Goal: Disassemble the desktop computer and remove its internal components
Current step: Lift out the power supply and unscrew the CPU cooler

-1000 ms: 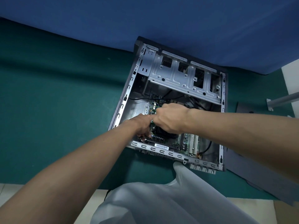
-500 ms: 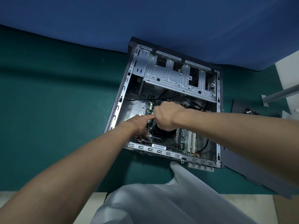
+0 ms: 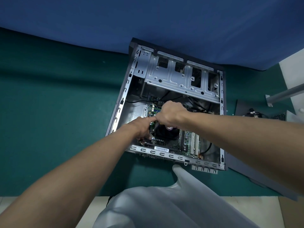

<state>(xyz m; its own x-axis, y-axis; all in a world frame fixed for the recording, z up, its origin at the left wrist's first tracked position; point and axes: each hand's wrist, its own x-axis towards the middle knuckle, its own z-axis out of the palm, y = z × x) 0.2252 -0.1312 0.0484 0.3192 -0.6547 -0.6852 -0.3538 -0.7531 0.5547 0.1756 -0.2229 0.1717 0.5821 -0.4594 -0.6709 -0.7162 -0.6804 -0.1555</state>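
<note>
Right hand (image 3: 171,115) unmoved, fingers (image 3: 162,111) curled over cooler (image 3: 166,135)

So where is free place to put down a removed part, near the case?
The green mat left of the case is bare, up to the blue cloth. A narrow bare strip runs before the case. Right side is crowded: the side panel and cables lie there.

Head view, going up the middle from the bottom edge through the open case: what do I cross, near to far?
pale garment → case's near rail → black cooler fan → right hand → drive cage → blue cloth
</note>
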